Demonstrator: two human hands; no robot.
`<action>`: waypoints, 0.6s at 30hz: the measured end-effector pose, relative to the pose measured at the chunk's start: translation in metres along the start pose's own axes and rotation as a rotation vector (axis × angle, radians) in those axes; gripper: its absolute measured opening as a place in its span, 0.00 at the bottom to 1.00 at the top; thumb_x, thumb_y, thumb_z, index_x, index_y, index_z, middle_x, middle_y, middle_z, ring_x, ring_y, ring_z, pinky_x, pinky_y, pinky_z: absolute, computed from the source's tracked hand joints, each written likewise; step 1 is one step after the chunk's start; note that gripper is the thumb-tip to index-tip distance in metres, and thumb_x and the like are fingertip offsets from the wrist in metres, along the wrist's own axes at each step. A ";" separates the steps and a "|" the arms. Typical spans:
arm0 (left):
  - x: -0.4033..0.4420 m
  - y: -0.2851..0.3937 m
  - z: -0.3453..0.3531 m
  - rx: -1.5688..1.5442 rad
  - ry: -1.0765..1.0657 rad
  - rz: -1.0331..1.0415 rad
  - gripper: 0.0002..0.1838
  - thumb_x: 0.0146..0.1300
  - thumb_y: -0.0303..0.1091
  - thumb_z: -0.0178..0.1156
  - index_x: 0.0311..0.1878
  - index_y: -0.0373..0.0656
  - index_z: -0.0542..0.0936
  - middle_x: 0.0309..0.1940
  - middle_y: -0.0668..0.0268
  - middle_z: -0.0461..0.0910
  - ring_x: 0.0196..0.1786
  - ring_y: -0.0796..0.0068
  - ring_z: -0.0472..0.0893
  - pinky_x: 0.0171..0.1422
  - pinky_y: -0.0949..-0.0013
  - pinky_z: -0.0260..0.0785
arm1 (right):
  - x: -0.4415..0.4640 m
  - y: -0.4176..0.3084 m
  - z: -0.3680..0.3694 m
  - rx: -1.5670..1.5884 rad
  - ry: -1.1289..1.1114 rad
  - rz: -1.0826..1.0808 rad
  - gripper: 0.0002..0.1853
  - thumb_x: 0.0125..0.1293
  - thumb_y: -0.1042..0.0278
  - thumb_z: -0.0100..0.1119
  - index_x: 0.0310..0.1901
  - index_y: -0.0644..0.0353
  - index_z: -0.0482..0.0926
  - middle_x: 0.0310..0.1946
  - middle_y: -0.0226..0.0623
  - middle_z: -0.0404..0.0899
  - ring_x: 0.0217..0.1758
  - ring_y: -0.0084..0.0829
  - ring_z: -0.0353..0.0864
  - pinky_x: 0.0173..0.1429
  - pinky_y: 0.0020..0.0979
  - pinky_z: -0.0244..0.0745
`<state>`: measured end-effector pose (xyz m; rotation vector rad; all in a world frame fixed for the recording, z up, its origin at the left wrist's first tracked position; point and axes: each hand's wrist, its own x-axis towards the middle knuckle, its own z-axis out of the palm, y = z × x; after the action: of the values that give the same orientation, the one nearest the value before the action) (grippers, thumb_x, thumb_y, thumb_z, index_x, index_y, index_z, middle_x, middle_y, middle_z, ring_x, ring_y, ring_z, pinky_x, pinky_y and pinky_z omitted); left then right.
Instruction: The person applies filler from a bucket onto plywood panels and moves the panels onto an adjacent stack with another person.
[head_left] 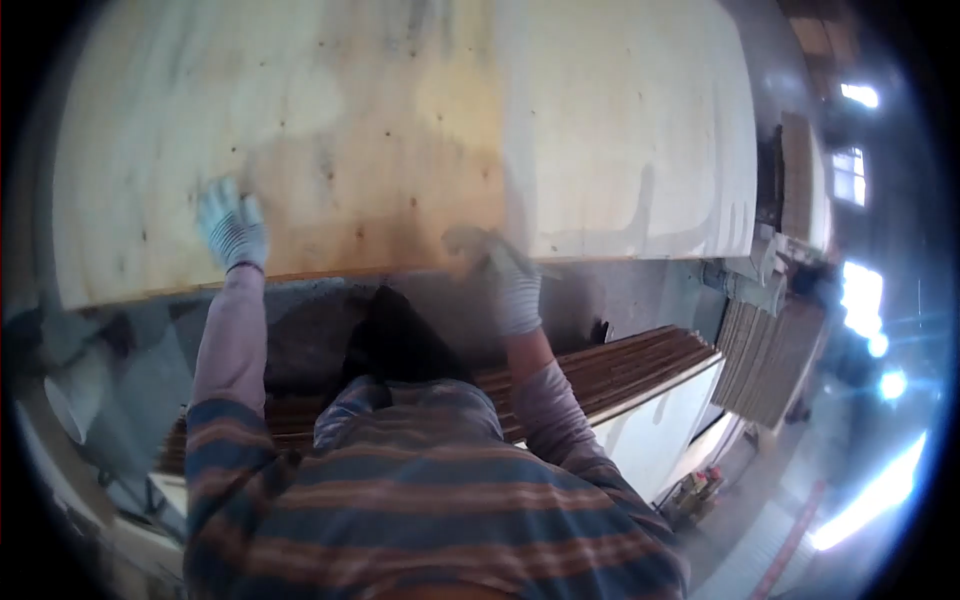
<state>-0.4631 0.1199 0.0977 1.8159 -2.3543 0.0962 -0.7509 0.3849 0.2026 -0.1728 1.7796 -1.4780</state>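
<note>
A large pale wood sheet with dark knots spreads in front of me, its right part lighter in tone. My left hand, in a white striped glove, lies on the sheet near its front edge with the fingers apart. My right hand, gloved too, is at the front edge right of the middle. Its fingers are smeared by motion, and whether they hold anything cannot be made out.
A stack of thin brown sheets lies close by my body, with a white panel at its side. More stacked boards stand at the right. Bright windows show at the far right.
</note>
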 end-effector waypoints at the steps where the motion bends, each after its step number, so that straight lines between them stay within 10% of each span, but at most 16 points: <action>1: -0.010 -0.025 0.003 0.066 0.065 -0.139 0.28 0.62 0.45 0.52 0.66 0.51 0.66 0.66 0.60 0.63 0.69 0.54 0.60 0.70 0.47 0.50 | 0.010 -0.005 0.014 0.286 -0.047 0.078 0.15 0.65 0.69 0.60 0.51 0.65 0.79 0.37 0.35 0.83 0.38 0.24 0.80 0.43 0.28 0.77; 2: -0.007 -0.029 0.001 0.083 0.050 -0.183 0.28 0.62 0.45 0.52 0.65 0.51 0.67 0.66 0.60 0.63 0.68 0.53 0.60 0.69 0.46 0.50 | 0.030 -0.007 0.028 0.566 -0.103 0.160 0.15 0.65 0.68 0.59 0.52 0.64 0.79 0.37 0.37 0.83 0.38 0.24 0.81 0.41 0.28 0.77; 4: -0.005 -0.029 -0.003 0.125 -0.003 -0.227 0.27 0.62 0.45 0.52 0.65 0.50 0.67 0.65 0.59 0.63 0.67 0.53 0.60 0.69 0.46 0.50 | 0.094 0.028 0.033 -0.209 -0.139 -0.321 0.14 0.65 0.68 0.59 0.51 0.63 0.80 0.36 0.34 0.83 0.37 0.20 0.79 0.42 0.24 0.75; 6: -0.008 -0.024 -0.011 0.136 -0.030 -0.228 0.28 0.64 0.43 0.49 0.67 0.48 0.64 0.66 0.58 0.63 0.68 0.51 0.60 0.69 0.46 0.50 | 0.143 0.002 0.063 -0.719 -0.140 -0.335 0.14 0.66 0.68 0.59 0.51 0.64 0.80 0.34 0.34 0.84 0.34 0.23 0.80 0.40 0.25 0.76; 9: -0.003 -0.022 -0.021 0.129 -0.099 -0.226 0.29 0.62 0.43 0.51 0.66 0.44 0.65 0.65 0.54 0.63 0.68 0.49 0.60 0.70 0.44 0.49 | 0.144 -0.008 0.092 -0.587 -0.576 -0.162 0.15 0.67 0.66 0.57 0.53 0.59 0.80 0.37 0.38 0.85 0.36 0.24 0.81 0.42 0.24 0.76; 11: -0.002 -0.029 -0.024 0.155 -0.176 -0.204 0.31 0.62 0.44 0.51 0.66 0.41 0.63 0.66 0.50 0.61 0.69 0.47 0.58 0.71 0.44 0.47 | 0.108 0.006 0.067 -1.231 -0.696 -1.038 0.16 0.71 0.64 0.47 0.52 0.57 0.81 0.48 0.40 0.82 0.47 0.32 0.84 0.52 0.29 0.76; 15: 0.009 -0.042 -0.046 -0.080 -0.252 -0.318 0.35 0.60 0.46 0.49 0.68 0.39 0.61 0.69 0.49 0.57 0.73 0.43 0.52 0.74 0.40 0.41 | -0.009 0.050 0.069 -0.815 -0.277 -0.402 0.12 0.66 0.77 0.53 0.48 0.65 0.81 0.42 0.41 0.85 0.45 0.30 0.84 0.51 0.31 0.77; 18: 0.015 -0.091 -0.041 -0.345 -0.287 0.197 0.32 0.56 0.44 0.53 0.64 0.42 0.66 0.67 0.51 0.60 0.71 0.47 0.56 0.73 0.43 0.46 | -0.067 0.086 0.095 -0.730 -0.241 0.139 0.16 0.65 0.67 0.57 0.52 0.64 0.77 0.46 0.43 0.82 0.47 0.30 0.82 0.44 0.32 0.77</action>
<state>-0.3753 0.0888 0.1362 1.5160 -2.5336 -0.5472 -0.6135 0.3765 0.1597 -0.5550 2.0020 -0.6246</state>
